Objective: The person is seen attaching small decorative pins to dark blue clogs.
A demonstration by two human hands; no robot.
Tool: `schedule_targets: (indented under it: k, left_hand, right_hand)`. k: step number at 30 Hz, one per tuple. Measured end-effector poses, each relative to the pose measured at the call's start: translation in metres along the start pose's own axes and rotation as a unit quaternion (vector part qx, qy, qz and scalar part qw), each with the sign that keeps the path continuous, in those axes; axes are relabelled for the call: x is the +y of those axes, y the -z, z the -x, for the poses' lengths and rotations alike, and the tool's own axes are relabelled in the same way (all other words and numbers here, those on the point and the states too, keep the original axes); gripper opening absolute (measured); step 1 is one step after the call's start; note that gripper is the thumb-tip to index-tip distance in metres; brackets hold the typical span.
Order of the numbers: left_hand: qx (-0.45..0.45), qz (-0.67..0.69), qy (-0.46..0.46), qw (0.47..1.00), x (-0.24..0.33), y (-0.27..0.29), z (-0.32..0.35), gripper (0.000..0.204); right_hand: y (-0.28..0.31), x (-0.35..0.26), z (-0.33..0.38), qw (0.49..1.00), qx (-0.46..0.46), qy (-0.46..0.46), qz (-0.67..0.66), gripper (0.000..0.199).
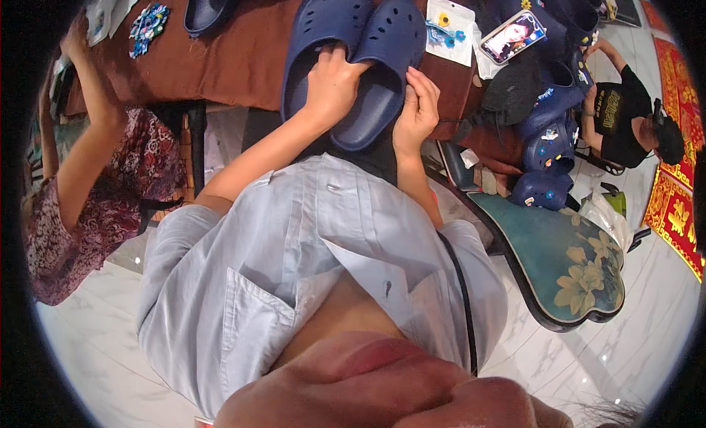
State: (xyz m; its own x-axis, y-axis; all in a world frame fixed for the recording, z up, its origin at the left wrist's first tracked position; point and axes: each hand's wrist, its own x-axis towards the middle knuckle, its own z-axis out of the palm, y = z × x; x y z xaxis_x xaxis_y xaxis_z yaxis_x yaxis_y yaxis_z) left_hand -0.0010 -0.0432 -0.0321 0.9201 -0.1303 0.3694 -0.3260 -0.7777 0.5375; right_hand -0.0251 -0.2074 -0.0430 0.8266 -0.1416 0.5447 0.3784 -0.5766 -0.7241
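Two navy clogs with round vent holes lie side by side on the brown-covered table, toes pointing away from me: a left clog (pixel 327 12) and a right clog (pixel 368 110). My left hand (pixel 332 86) is closed at their adjoining sides, fingertips down inside the left clog's opening and the thumb over the right clog's edge. My right hand (pixel 418 108) is bent round the outer rim of the right clog, near its opening. The inner fingers of both hands are partly hidden. To the right of the clogs lies a small clear packet (pixel 450 32) with yellow and blue charms.
A phone (pixel 512 37) with a lit screen lies right of the packet. Several charm-covered navy clogs (pixel 548 145) line the right side. A pile of blue and white charms (pixel 149 29) lies far left. People sit at both sides; a floral teal chair seat (pixel 559 251) stands right.
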Motion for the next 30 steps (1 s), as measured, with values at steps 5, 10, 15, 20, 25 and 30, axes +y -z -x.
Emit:
schedule_targets:
  k: [5, 10, 15, 20, 25, 30]
  left_hand:
    - [-0.005, 0.002, 0.002, 1.0, 0.0, -0.001, 0.0, 0.036]
    - [-0.001, 0.003, 0.002, 1.0, -0.001, -0.001, 0.001, 0.035]
    - [-0.013, 0.014, 0.017, 1.0, 0.001, -0.001, 0.002, 0.035]
    - [-0.001, 0.013, 0.018, 1.0, 0.005, 0.001, 0.0, 0.034]
    - [0.002, 0.019, 0.011, 1.0, 0.003, -0.001, 0.0, 0.037]
    - [-0.034, -0.001, 0.026, 0.999, 0.003, 0.002, 0.0, 0.036]
  right_hand:
    - [-0.005, 0.005, -0.002, 0.985, 0.056, -0.094, -0.131, 0.011]
    - [-0.005, 0.001, -0.004, 0.991, 0.068, -0.07, -0.087, 0.011]
    - [-0.004, -0.005, -0.006, 0.996, 0.076, 0.016, 0.035, 0.011]
    - [-0.006, -0.003, -0.003, 0.994, 0.106, 0.025, 0.032, 0.013]
    - [-0.015, 0.01, 0.005, 0.972, 0.151, -0.109, -0.145, 0.011]
    - [-0.003, 0.017, -0.006, 0.941, 0.092, -0.177, -0.272, 0.009]
